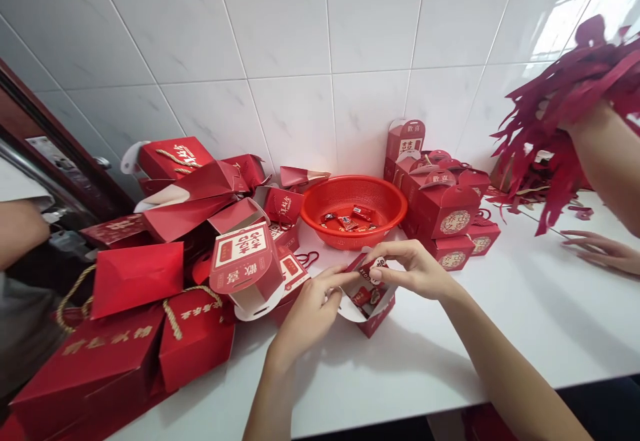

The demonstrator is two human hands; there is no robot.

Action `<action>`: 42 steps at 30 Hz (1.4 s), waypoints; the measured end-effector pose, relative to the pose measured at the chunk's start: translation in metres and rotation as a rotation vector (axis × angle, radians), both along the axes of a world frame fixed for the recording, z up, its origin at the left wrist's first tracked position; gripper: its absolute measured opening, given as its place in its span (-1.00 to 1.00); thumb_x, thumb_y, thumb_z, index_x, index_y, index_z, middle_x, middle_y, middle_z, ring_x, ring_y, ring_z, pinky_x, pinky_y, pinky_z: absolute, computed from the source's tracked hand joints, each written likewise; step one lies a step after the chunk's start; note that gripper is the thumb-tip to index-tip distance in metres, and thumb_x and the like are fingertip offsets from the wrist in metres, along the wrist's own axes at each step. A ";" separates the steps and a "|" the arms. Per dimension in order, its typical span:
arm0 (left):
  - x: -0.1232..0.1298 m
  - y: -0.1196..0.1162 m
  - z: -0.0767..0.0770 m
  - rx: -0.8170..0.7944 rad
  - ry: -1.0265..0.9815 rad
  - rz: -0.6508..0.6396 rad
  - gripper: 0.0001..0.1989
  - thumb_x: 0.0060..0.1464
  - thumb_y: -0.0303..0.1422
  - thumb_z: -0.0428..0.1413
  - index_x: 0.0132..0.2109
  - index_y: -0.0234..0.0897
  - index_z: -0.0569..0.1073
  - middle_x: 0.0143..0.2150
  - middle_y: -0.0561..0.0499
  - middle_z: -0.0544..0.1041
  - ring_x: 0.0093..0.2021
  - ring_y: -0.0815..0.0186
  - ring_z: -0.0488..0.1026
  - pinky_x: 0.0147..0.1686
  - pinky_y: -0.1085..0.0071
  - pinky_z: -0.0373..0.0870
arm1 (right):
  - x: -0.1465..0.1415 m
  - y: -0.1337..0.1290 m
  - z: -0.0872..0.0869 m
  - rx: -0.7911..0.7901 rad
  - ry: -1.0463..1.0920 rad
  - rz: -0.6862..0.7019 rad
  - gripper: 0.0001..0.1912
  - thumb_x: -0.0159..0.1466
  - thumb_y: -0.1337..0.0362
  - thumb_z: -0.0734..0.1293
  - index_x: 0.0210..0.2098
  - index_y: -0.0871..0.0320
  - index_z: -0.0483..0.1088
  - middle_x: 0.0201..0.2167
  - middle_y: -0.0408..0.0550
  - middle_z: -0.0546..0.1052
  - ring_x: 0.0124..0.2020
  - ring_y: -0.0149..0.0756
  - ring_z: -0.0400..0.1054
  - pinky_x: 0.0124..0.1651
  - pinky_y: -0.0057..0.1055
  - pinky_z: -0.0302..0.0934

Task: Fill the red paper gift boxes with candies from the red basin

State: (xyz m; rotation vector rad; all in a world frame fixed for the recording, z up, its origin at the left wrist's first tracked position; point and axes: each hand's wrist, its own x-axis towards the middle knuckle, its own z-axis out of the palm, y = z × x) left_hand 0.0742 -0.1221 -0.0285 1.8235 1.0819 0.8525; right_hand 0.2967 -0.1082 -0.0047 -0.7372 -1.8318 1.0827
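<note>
Red gift box [376, 323] stands open on the white table [425, 374], between the left hand [315, 301] and the right hand [413, 269], just below their fingertips. Small wrapped sweets [367, 296] lie inside it. The left hand is partly open, its forefinger stretched to the box's rim and its thumb apart from it, near the white inside of a flap. The right hand is nearly closed, with thumb and fingers pinching a red-and-white packet [379, 270] at the mouth of the box.

Just beyond both hands sits a red plastic basket [354, 239] with a few more sweets in it. Closed boxes [443, 211] are stacked beyond the right hand, against the tiled wall. To the left of the left hand, red boxes [137, 354] lie in a jumbled pile, some tilted. Well to the right of the right hand, another person's arm [607, 154] reaches in beside dark red paper strips [555, 134].
</note>
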 end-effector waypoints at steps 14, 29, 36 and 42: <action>0.001 0.009 -0.019 -0.105 -0.050 0.107 -0.21 -0.02 -0.49 0.04 0.41 -0.22 0.22 0.32 -0.11 0.40 0.12 0.16 0.48 -0.02 0.36 0.49 | 0.028 0.005 0.002 0.302 -0.261 -0.055 -0.62 0.21 0.04 0.50 -0.04 0.05 0.54 0.08 0.06 0.52 0.15 -0.11 0.38 0.19 -0.18 0.28; 0.001 0.003 -0.016 -0.003 -0.028 0.054 -0.36 0.16 -0.40 0.05 0.39 -0.08 0.26 0.25 -0.07 0.49 0.22 0.14 0.44 -0.03 0.35 0.52 | 0.033 0.021 -0.015 0.020 -0.546 -0.162 -0.35 0.17 -0.12 0.44 0.13 0.11 0.42 0.02 0.03 0.55 -0.05 -0.09 0.42 0.01 -0.23 0.29; -0.005 -0.007 -0.008 0.068 0.149 -0.145 -0.39 0.04 -0.06 0.28 0.22 -0.13 0.47 0.30 -0.12 0.39 0.29 0.02 0.33 0.28 0.09 0.28 | 0.028 0.023 -0.017 0.032 -0.612 -0.222 -0.66 0.13 0.07 0.47 -0.25 0.13 0.36 -0.34 -0.17 0.47 -0.38 -0.34 0.26 -0.35 -0.44 0.11; 0.014 -0.015 -0.011 0.053 0.154 -0.015 -0.73 0.24 -0.18 0.09 -0.03 -0.13 0.60 0.12 -0.09 0.43 0.08 0.14 0.47 -0.07 0.29 0.52 | 0.028 0.023 -0.020 0.059 -0.547 -0.208 -0.82 0.12 0.33 0.36 -0.41 0.12 0.21 -0.47 -0.25 0.35 -0.46 -0.43 0.18 -0.39 -0.47 0.08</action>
